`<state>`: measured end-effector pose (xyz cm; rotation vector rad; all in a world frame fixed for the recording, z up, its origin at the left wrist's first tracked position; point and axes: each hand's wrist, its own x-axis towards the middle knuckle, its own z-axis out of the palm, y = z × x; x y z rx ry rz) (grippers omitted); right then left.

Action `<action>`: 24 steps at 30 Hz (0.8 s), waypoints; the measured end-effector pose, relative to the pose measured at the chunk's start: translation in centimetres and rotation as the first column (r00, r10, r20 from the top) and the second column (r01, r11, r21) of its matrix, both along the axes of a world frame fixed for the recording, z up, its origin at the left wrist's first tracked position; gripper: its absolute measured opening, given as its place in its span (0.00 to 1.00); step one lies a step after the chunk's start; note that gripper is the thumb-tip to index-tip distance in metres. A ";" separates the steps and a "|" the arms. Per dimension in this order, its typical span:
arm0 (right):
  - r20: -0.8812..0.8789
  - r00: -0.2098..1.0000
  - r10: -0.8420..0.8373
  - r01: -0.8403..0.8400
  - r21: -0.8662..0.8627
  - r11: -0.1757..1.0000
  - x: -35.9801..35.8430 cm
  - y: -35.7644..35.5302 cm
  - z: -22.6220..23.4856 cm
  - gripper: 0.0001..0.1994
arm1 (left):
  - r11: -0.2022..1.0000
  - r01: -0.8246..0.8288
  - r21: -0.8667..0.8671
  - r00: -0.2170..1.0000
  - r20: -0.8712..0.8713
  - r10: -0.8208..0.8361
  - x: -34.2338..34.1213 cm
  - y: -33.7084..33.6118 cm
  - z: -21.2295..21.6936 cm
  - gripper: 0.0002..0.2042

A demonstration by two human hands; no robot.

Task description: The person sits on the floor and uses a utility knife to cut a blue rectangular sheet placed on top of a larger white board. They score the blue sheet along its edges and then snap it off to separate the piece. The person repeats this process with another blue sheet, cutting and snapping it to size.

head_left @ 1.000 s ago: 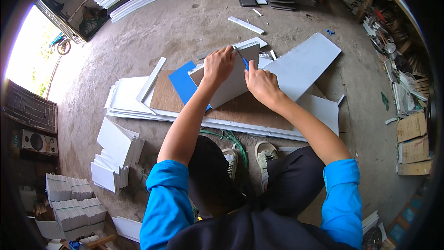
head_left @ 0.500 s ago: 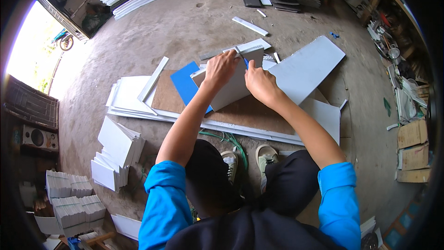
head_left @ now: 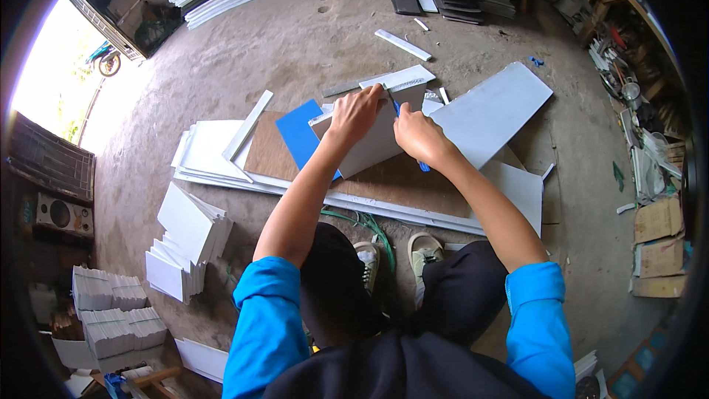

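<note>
Gripping blue-handled cutter (head_left: 397, 108): R hand (head_left: 421, 135), fingers clamped; butt end now shows below palm, hidden a moment ago, i.e. tool angle appears changed. L hand (head_left: 356, 113): fingers clamped on top edge of grey board (head_left: 377, 146), approx. same pos.; blade just beside, so work apparently remains there. Blue panel (head_left: 299, 131) L of L fingers; white panel (head_left: 496, 114) R of R fingers.

The cutter (head_left: 396, 106) in the right hand (head_left: 421, 137) has a smooth, plastic-looking handle (head_left: 424, 167); the panel (head_left: 375, 140) beneath the left hand (head_left: 357, 112) looks smooth, matt — the board (head_left: 402, 182) below both hands is dull brown wood, the white sheet (head_left: 502, 107) right of the right hand smooth, the concrete floor (head_left: 288, 52) beyond rough
</note>
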<state>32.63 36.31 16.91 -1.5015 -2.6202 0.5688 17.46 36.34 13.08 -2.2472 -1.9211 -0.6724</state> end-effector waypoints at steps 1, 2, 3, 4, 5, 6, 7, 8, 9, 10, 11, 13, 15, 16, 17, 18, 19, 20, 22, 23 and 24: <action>0.007 1.000 -0.004 0.004 -0.028 1.000 -0.2 0.0 0.2 0.14 | 1.000 0.005 -0.021 1.000 0.012 -0.004 -0.1 -0.2 -0.1 0.09; -0.002 1.000 -0.017 0.017 -0.036 0.999 -0.3 0.3 0.0 0.14 | 0.999 0.016 -0.036 1.000 0.027 -0.015 0.0 -0.1 0.0 0.09; -0.010 0.999 -0.031 0.031 -0.043 0.999 -0.3 0.9 -0.6 0.13 | 0.998 0.029 -0.049 0.999 0.041 -0.027 0.1 0.0 0.0 0.08; -0.019 0.999 -0.046 0.045 -0.050 0.998 -0.3 1.4 -1.2 0.13 | 0.998 0.037 -0.044 0.998 0.043 -0.035 0.3 0.1 0.0 0.08; -0.030 0.998 -0.055 0.053 -0.051 0.997 -0.5 1.4 -1.5 0.13 | 0.998 0.040 -0.042 0.998 0.040 -0.039 0.4 0.0 -0.1 0.08; -0.041 0.997 -0.064 0.062 -0.052 0.997 -0.6 1.5 -1.7 0.13 | 0.998 0.044 -0.041 0.998 0.038 -0.043 0.5 -0.1 -0.2 0.08; -0.051 0.996 -0.075 0.072 -0.054 0.996 -0.7 1.5 -1.9 0.13 | 0.999 0.022 -0.047 0.995 0.093 -0.018 0.5 -0.1 -0.3 0.09; -0.049 0.997 -0.061 0.059 -0.023 0.998 -0.8 1.6 -2.0 0.13 | 0.999 0.004 -0.050 0.989 0.148 0.004 0.5 -0.1 -0.1 0.11; -0.046 0.998 -0.048 0.048 0.009 0.999 -0.8 1.5 -2.2 0.13 | 0.999 -0.013 -0.053 0.979 0.203 0.024 0.6 -0.1 0.1 0.12; -0.042 0.999 -0.035 0.037 0.040 0.999 -0.8 1.5 -2.5 0.13 | 1.000 -0.029 -0.003 0.961 0.275 0.029 0.9 0.0 0.3 0.13; -0.057 0.998 -0.025 0.028 0.048 0.998 -0.8 1.4 -2.3 0.13 | 0.997 -0.053 0.052 0.940 0.340 0.032 0.8 0.2 0.5 0.13; -0.087 0.996 -0.004 0.009 0.063 0.998 -0.7 1.2 -2.0 0.13 | 0.993 -0.080 0.090 0.919 0.394 0.038 0.3 0.4 0.7 0.13; -0.101 0.994 -0.039 0.044 0.052 0.998 -0.8 1.3 -1.5 0.14 | 0.995 -0.079 0.065 0.920 0.388 0.048 0.4 0.5 1.0 0.12; -0.082 0.996 -0.038 0.042 0.046 0.998 -0.9 1.5 -1.2 0.14 | 0.993 -0.119 -0.003 0.907 0.408 0.110 0.4 0.6 1.3 0.10; -0.059 0.998 -0.037 0.039 0.026 0.999 -1.0 1.5 -1.1 0.14 | 0.992 -0.129 -0.014 0.904 0.410 0.123 0.5 0.7 1.2 0.10; -0.090 0.995 -0.045 0.046 0.015 0.999 -1.1 1.9 -1.6 0.15 | 0.990 -0.139 -0.025 0.901 0.411 0.137 0.4 0.8 1.2 0.10; -0.103 0.993 -0.059 0.064 0.042 0.997 -1.4 2.2 -1.7 0.15 | 0.988 -0.150 -0.037 0.899 0.412 0.151 0.3 0.9 1.2 0.10; -0.111 0.991 -0.076 0.084 0.062 0.995 -1.7 2.3 -1.9 0.15 | 0.989 -0.141 -0.038 0.898 0.415 0.144 0.4 0.9 1.2 0.10; -0.111 0.990 -0.083 0.095 0.104 0.990 -2.0 2.9 -2.4 0.14 | 0.991 -0.124 -0.038 0.898 0.420 0.129 0.6 1.1 1.5 0.11; -0.104 0.992 -0.070 0.082 0.117 0.990 -2.2 3.2 -2.7 0.14 | 0.992 -0.125 -0.016 0.905 0.407 0.121 0.5 1.2 1.1 0.11; -0.096 0.994 -0.058 0.070 0.131 0.989 -2.4 3.5 -3.0 0.14 | 0.992 -0.124 0.007 0.912 0.394 0.111 0.3 1.3 0.9 0.11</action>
